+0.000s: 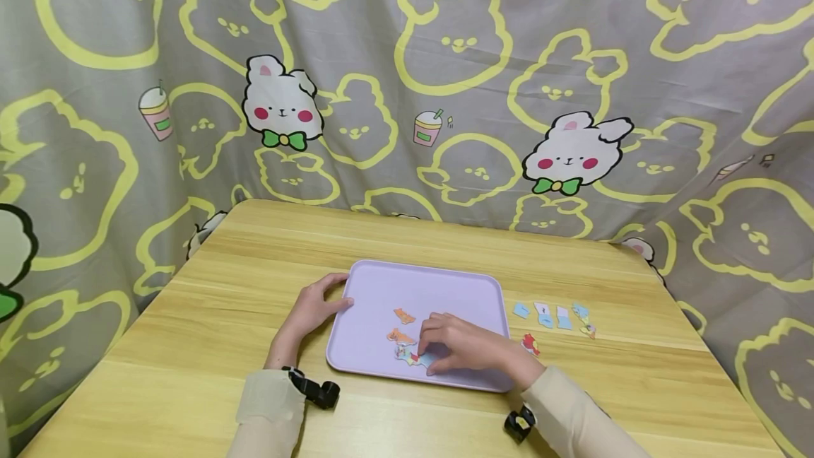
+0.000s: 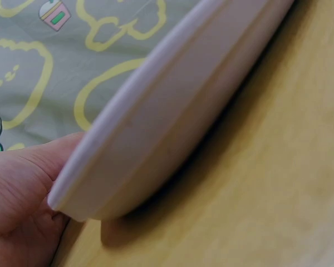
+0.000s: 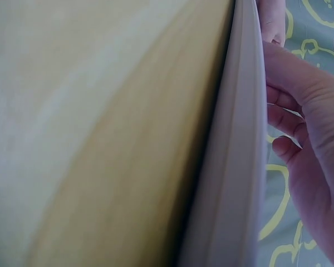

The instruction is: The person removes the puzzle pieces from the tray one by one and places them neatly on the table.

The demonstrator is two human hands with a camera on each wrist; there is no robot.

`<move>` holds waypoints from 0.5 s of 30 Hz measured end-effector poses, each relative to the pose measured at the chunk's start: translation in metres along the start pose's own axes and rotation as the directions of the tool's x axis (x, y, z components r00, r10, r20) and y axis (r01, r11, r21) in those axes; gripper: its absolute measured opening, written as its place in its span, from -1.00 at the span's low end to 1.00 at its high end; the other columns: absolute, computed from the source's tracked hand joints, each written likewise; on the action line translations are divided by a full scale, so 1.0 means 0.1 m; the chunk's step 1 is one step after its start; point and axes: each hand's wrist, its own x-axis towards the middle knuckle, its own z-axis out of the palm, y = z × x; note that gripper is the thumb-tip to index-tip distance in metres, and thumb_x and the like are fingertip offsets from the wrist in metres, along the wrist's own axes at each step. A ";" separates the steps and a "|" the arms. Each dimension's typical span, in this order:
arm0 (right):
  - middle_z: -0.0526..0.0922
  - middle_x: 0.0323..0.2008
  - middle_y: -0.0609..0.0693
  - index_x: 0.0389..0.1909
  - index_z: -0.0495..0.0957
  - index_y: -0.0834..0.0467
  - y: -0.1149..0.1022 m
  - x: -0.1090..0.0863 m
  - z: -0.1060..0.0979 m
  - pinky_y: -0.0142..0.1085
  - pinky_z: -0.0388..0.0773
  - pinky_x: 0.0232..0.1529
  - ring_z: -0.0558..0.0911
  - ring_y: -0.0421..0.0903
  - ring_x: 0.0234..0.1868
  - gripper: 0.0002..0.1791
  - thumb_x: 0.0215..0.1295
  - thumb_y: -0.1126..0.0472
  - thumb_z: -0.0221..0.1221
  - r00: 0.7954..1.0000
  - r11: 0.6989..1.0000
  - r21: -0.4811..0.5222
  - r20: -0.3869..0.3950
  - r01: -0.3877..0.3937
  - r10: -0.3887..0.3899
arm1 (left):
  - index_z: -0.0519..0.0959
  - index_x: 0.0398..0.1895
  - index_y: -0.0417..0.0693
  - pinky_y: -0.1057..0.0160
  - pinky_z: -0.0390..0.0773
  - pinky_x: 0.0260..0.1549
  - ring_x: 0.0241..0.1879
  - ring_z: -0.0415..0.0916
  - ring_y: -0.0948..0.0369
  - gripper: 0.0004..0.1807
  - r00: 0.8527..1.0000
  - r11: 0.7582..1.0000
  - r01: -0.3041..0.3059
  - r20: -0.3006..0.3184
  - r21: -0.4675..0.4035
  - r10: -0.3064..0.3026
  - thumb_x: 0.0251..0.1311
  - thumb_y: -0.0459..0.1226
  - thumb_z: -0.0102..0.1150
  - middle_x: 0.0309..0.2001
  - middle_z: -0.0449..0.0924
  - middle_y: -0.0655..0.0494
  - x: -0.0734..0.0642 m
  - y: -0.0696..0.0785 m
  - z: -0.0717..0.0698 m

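Note:
A lilac tray (image 1: pixel 439 287) lies on the wooden table. My left hand (image 1: pixel 316 309) holds its left edge, thumb over the rim; in the left wrist view, the hand (image 2: pixel 22 194) is partly behind the tray wall (image 2: pixel 156 122). My right hand (image 1: pixel 467 345) reaches over the tray's front part, its thumb and index finger at a light-blue puzzle piece (image 1: pixel 428 359). That piece adjoins a colourful piece (image 1: pixel 403 353). Just behind are two orange pieces, one (image 1: pixel 400 336) nearer and one (image 1: pixel 403 316) farther. In the right wrist view, the rim hides the fingertips of the right hand (image 3: pixel 317 128).
Right of the tray, several light-blue pieces (image 1: pixel 545 315) lie in a row on the table (image 1: pixel 286 246). A red piece (image 1: pixel 530 344) sits close to the tray's right edge. A patterned curtain (image 1: pixel 362 41) hangs behind the table and at both sides.

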 end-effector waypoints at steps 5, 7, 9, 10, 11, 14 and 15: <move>0.60 -0.22 -0.20 -0.23 0.61 0.02 0.01 -0.01 0.00 -0.41 0.50 0.04 0.45 -0.34 -0.16 -0.72 0.13 -0.03 0.38 0.998 0.996 0.073 0.022 -0.055 0.053 | 0.40 0.35 -0.02 -0.20 0.12 0.47 0.47 0.14 -0.16 -0.40 1.000 1.000 -0.002 -0.001 0.007 0.002 0.24 -0.17 0.27 0.39 0.37 -0.13 0.01 -0.01 0.00; 0.59 -0.23 -0.20 -0.24 0.59 0.02 0.01 -0.01 0.01 -0.44 0.51 0.02 0.44 -0.35 -0.16 -0.72 0.13 -0.02 0.38 0.997 0.993 0.091 0.022 -0.071 0.070 | 0.41 0.35 -0.02 -0.19 0.12 0.47 0.47 0.14 -0.16 -0.40 1.000 1.000 0.000 -0.002 0.009 0.000 0.24 -0.17 0.28 0.39 0.37 -0.13 0.01 -0.01 0.00; 0.59 -0.24 -0.20 -0.26 0.58 0.02 0.01 -0.02 0.01 -0.46 0.52 -0.01 0.44 -0.35 -0.17 -0.72 0.12 -0.01 0.39 0.997 0.992 0.103 0.013 -0.078 0.077 | 0.40 0.35 -0.02 -0.19 0.12 0.47 0.47 0.14 -0.16 -0.40 1.000 1.000 0.000 -0.001 0.009 0.000 0.24 -0.17 0.28 0.39 0.37 -0.13 0.01 0.00 0.00; 0.58 -0.24 -0.20 -0.26 0.57 0.02 0.01 -0.02 0.02 -0.48 0.52 -0.02 0.44 -0.36 -0.17 -0.72 0.11 0.00 0.40 0.997 0.991 0.110 0.006 -0.081 0.081 | 0.40 0.35 -0.02 -0.19 0.12 0.47 0.47 0.14 -0.16 -0.40 1.000 1.000 0.001 0.001 0.008 -0.001 0.24 -0.17 0.28 0.40 0.36 -0.13 0.01 0.00 0.00; 0.58 -0.24 -0.19 -0.26 0.56 0.02 0.02 -0.03 0.03 -0.49 0.52 -0.04 0.44 -0.36 -0.18 -0.72 0.11 0.00 0.40 0.996 0.989 0.121 -0.004 -0.084 0.085 | 0.40 0.35 -0.02 -0.19 0.12 0.47 0.47 0.14 -0.16 -0.40 1.000 1.000 0.003 0.003 0.007 -0.003 0.23 -0.17 0.28 0.40 0.36 -0.13 0.01 0.00 0.00; 0.57 -0.26 -0.19 -0.28 0.55 0.02 0.03 -0.05 0.04 -0.52 0.52 -0.08 0.44 -0.36 -0.19 -0.72 0.09 0.03 0.41 0.994 0.984 0.158 -0.053 -0.081 0.090 | 0.40 0.35 -0.02 -0.19 0.12 0.47 0.47 0.14 -0.16 -0.40 1.000 1.000 0.001 0.009 0.009 -0.001 0.23 -0.17 0.28 0.40 0.36 -0.13 0.01 0.01 0.01; 0.56 -0.26 -0.20 -0.28 0.55 0.01 0.04 -0.06 0.04 -0.53 0.52 -0.10 0.44 -0.36 -0.20 -0.72 0.08 0.04 0.41 0.993 0.982 0.173 -0.075 -0.080 0.094 | 0.40 0.35 -0.02 -0.19 0.12 0.47 0.47 0.13 -0.15 -0.40 1.000 1.000 0.005 0.010 0.005 -0.005 0.23 -0.17 0.28 0.40 0.36 -0.12 0.01 0.01 0.01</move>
